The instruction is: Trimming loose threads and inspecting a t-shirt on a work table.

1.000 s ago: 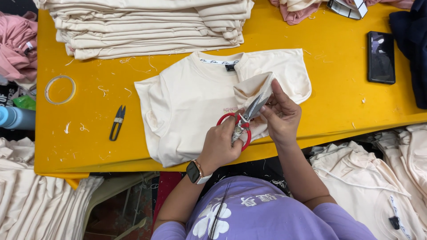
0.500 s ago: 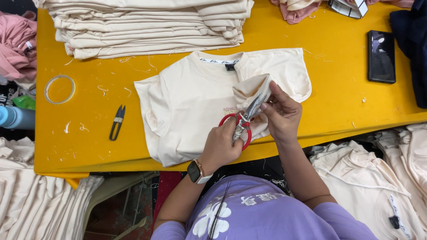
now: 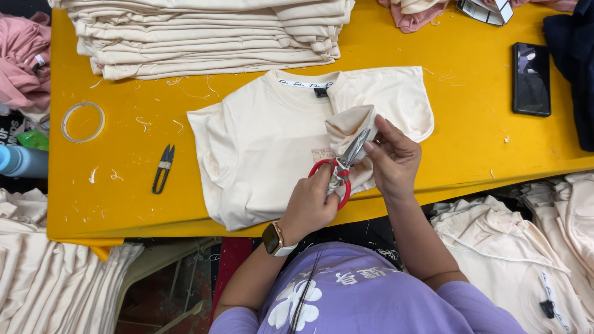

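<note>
Left hand (image 3: 312, 207) fingers curled through red-handled scissors (image 3: 339, 170), blades slightly parted at a raised fold of the cream T-shirt (image 3: 272, 142); right hand (image 3: 391, 159) pinches that fold at 1 o'clock of the blades; shirt lies mid yellow table (image 3: 464, 142); trimming under way, judging by this; folded stack (image 3: 204, 34) at 11 o'clock, thread snips (image 3: 163, 168) at 9.

A shirt (image 3: 266, 142) lies spread on the counter (image 3: 470, 124) before me, a stack of folded shirts (image 3: 204, 34) behind it. Thread snips (image 3: 163, 168) and a tape ring (image 3: 83, 122) lie to its left, a phone (image 3: 531, 78) to its right.
</note>
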